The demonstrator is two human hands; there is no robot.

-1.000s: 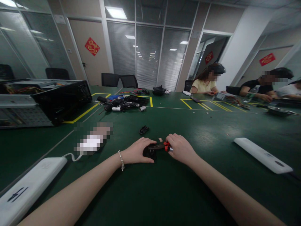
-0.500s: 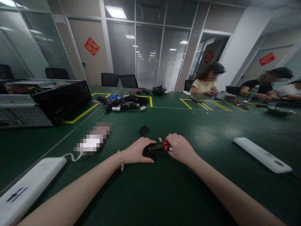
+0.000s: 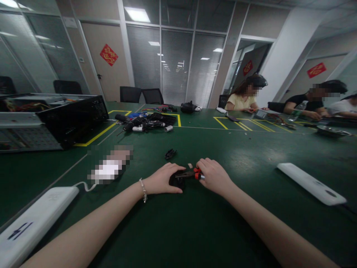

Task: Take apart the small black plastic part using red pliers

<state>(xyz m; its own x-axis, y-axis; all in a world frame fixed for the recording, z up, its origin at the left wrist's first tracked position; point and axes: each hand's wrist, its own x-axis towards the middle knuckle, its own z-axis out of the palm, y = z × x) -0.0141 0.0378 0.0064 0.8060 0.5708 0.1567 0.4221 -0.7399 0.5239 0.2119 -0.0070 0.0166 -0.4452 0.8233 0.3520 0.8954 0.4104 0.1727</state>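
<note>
My left hand is curled around a small black part on the green table, its thumb and fingers on either side. The part's kind is too dark to make out. In my right hand are needle-nose pliers with red handles, gripped in closed fingers. Their dark jaws point left and lie over the black part; whether they pinch it I cannot tell. A small pale scrap lies just beyond the pliers. Farther off rests a small black piece.
An opened computer case stands at the left. Beyond my hands is a pile of black tools and cables. White power banks lie to either side of my arms. A person and others sit at the far right.
</note>
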